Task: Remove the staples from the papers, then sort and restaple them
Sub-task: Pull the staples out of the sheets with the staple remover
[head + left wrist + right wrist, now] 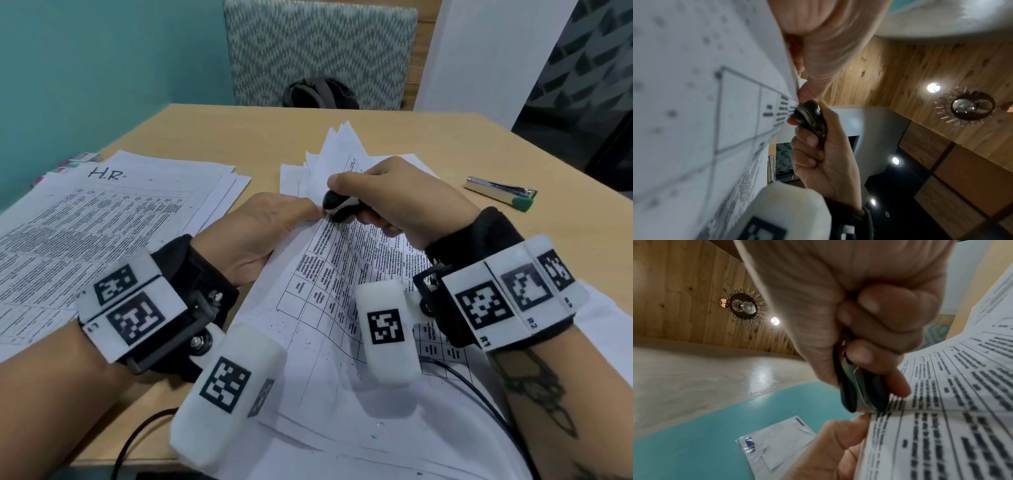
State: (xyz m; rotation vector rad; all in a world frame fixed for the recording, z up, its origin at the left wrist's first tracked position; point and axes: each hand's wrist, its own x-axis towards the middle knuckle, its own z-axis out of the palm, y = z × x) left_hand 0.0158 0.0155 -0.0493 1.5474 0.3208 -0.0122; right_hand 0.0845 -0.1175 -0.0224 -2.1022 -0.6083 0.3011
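Now I am in the removing step, I think. My right hand (pixel 387 197) is closed around the black remover (pixel 337 205), with its tip on the corner of the papers (pixel 342 274) that lie on the table (pixel 219 133). My left hand (pixel 260 233) pinches that same corner. The remover's long axis is tilted, tip pointing down-left at the corner. A stack marked H.R. (pixel 102 219) lies left and the stapler (pixel 500 192) right, untouched, so sorting and restapling seem left.
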